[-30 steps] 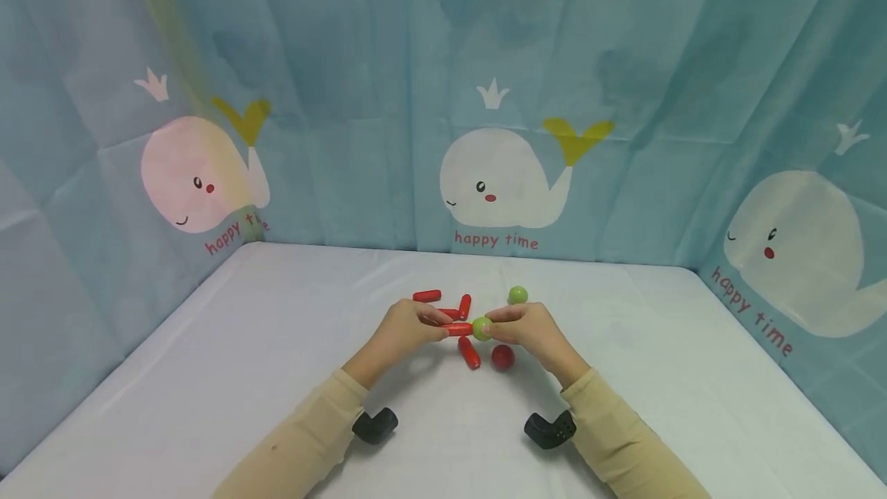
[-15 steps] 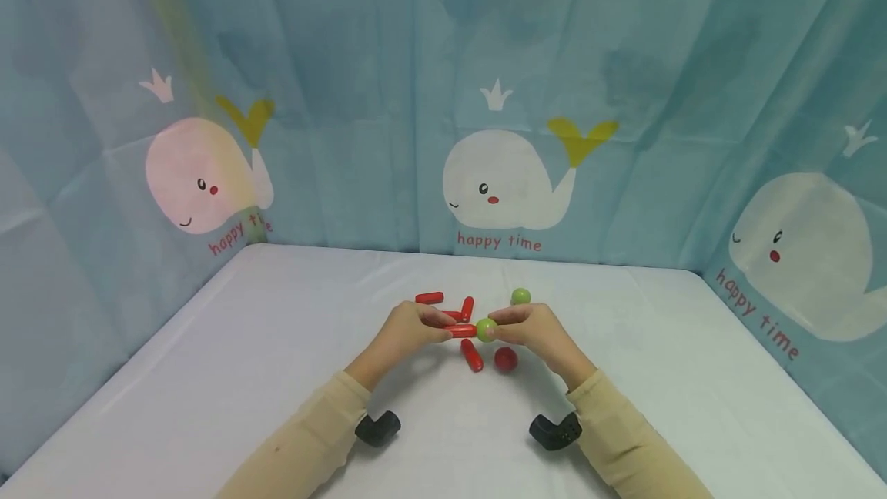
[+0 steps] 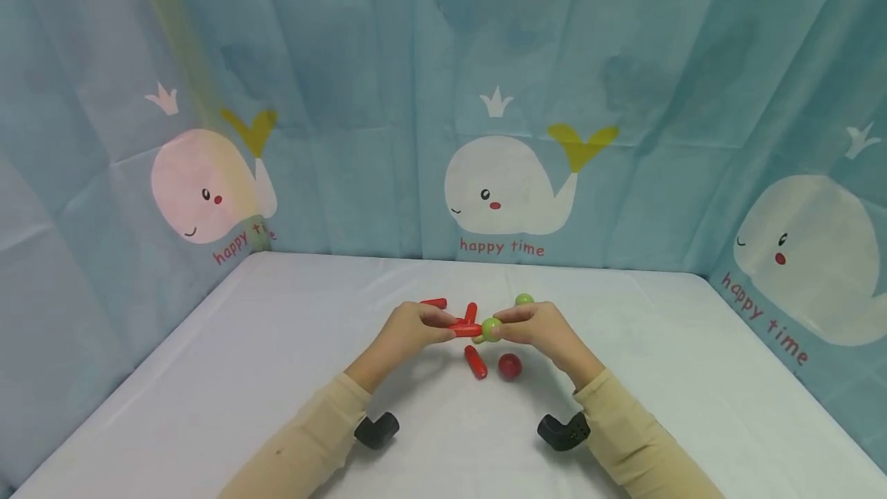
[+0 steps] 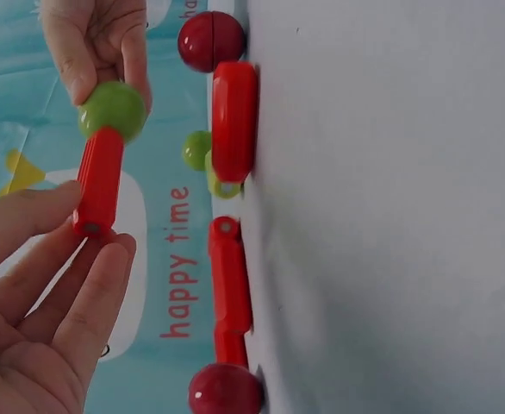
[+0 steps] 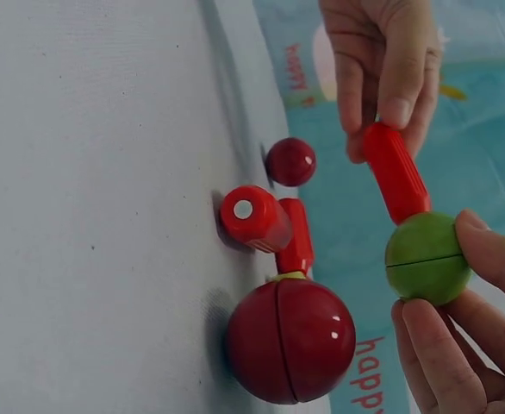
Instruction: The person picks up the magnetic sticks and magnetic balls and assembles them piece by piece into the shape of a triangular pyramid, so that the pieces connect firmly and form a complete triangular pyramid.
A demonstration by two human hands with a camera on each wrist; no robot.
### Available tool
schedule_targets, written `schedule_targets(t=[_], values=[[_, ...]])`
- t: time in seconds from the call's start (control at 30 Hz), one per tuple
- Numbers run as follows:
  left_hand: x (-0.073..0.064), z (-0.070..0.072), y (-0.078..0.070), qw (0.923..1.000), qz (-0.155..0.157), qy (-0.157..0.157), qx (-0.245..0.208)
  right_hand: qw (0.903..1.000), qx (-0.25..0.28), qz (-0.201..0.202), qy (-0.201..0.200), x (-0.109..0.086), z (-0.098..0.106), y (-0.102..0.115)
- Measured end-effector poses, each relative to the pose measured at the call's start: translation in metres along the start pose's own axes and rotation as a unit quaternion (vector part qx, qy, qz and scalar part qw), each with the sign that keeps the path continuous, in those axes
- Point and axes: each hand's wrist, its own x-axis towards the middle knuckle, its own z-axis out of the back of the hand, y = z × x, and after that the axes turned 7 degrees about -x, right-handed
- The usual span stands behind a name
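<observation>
Over the table, my left hand (image 3: 409,332) pinches a red toy rod (image 3: 467,330) between thumb and fingers. The rod's far end meets a green ball (image 3: 491,329), which my right hand (image 3: 544,333) holds by its other side with thumb and fingertips. Both pieces are clear of the tabletop in the wrist views. The rod has a small grey disc (image 4: 91,228) in its end, and a seam runs round the green ball (image 5: 426,259). Below them lie a red rod (image 3: 476,362) and a red ball (image 3: 510,366).
More red rods (image 3: 471,313) lie behind the hands, one partly hidden by the left hand. A second green ball (image 3: 524,299) sits farther back. The left wrist view shows another red ball (image 4: 226,392) and a yellow-green piece (image 4: 227,188). A whale-print curtain (image 3: 346,137) borders the white table.
Both hands have risen slightly with the rod and green ball, which stay end to end. A yellow-green piece now shows beneath them. The head view has shifted a little.
</observation>
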Motion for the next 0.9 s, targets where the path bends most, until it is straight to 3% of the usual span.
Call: schedule_targets(t=[0.4, 0.63, 0.9], values=[[0.025, 0.032, 0.005, 0.9977, 0.027, -0.062, -0.001, 0.9998, 0.016, -0.001, -0.010, 0.005, 0.013, -0.005], [0.035, 0.040, 0.020, 0.9970, 0.033, -0.070, 0.002, 0.9993, 0.038, -0.003, -0.006, 0.009, 0.014, -0.008], [0.035, 0.040, 0.033, 0.9952, 0.064, -0.073, -0.009, 0.9989, 0.046, -0.012, -0.004, 0.012, 0.015, -0.016]])
